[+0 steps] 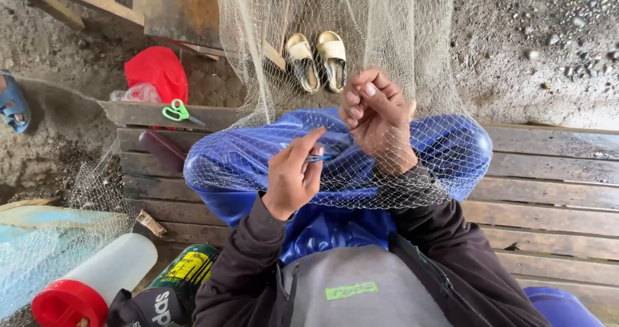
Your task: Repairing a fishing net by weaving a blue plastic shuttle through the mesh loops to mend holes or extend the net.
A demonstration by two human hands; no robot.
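So this is mid-repair on the pale fine-mesh fishing net (335,56), which hangs down from above and drapes over the person's knees in shiny blue trousers (245,159). The right hand (377,111) is bunched up in a tight grip on a pinch of mesh, holding it taut at chest height, while the left hand (290,175) has a narrow grip on a small thin blue needle-like tool (319,157), tip aimed toward the pinched spot. I'd say it's the knot-tying or stitching step, and the next move looks like it needs the tool fed through one tiny mesh cell without losing tension, fiddly stuff. Around the weathered wooden plank desk (548,172): green-handled scissors (177,112) sit on the far plank, a red rounded cap-like cloth thing (158,69) just behind them with some clear plastic beside it. Lower left there's a white plastic bottle with a red cap (97,278) lying on its side, and next to it a dark green can with a yellow label patch (187,269). A pair of cream slide sandals (316,59) sits on the dirt floor behind the net.
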